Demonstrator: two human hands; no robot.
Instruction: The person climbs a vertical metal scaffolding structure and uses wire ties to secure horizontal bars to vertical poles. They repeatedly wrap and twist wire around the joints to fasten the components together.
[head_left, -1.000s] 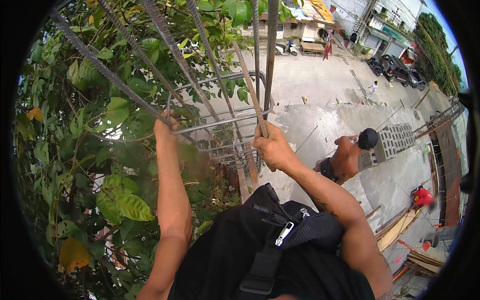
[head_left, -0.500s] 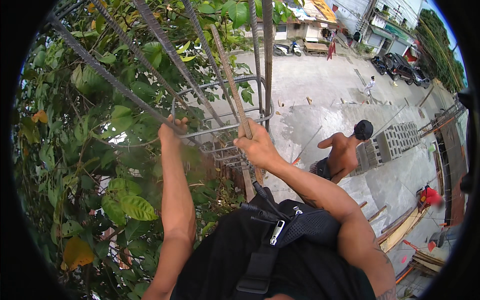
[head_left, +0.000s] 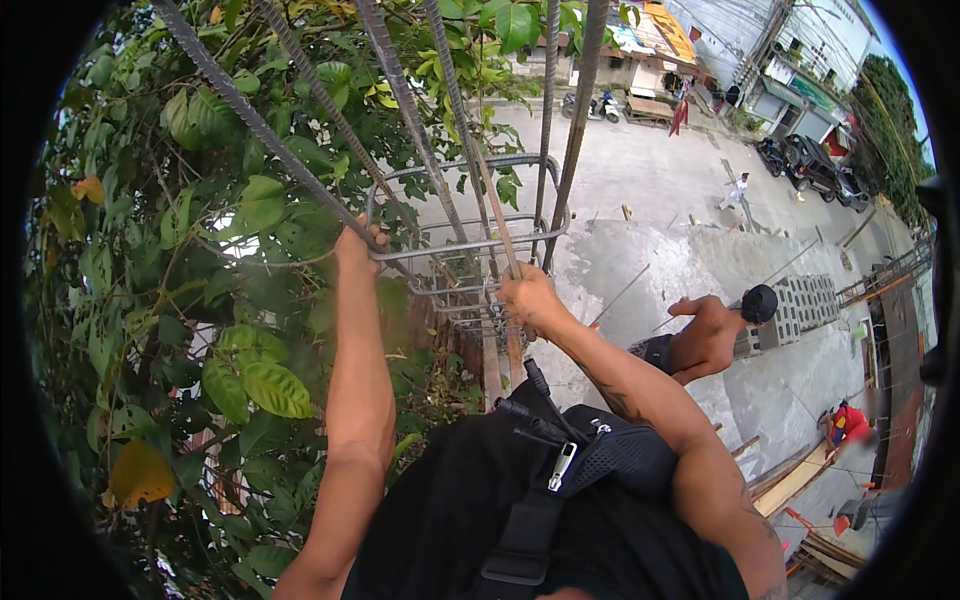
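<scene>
Tall ribbed steel rebars (head_left: 402, 110) rise in front of me, ringed by bent steel stirrups (head_left: 470, 250) stacked down the column cage. My left hand (head_left: 357, 245) is closed round the leftmost upright rebar, right beside the corner of the top stirrup. Closed too, my right hand (head_left: 530, 298) grips the lower part of a thin brownish rod (head_left: 495, 205), just below the near side of that stirrup. The rod slants up inside the cage, and its top end is hard to tell among the bars and leaves.
Dense leaves (head_left: 240, 380) crowd the left side, touching the cage. Far below, a shirtless person in a black cap (head_left: 705, 335) stands near stacked hollow blocks (head_left: 800, 305) on concrete. Another person in red (head_left: 848, 425) bends by wooden boards (head_left: 790, 485). Parked vehicles (head_left: 810, 165) line the road.
My right hand has moved down and slightly right, and the rod's top has lowered with it. The view has shifted, so the cage sits farther right. My left hand keeps its grip.
</scene>
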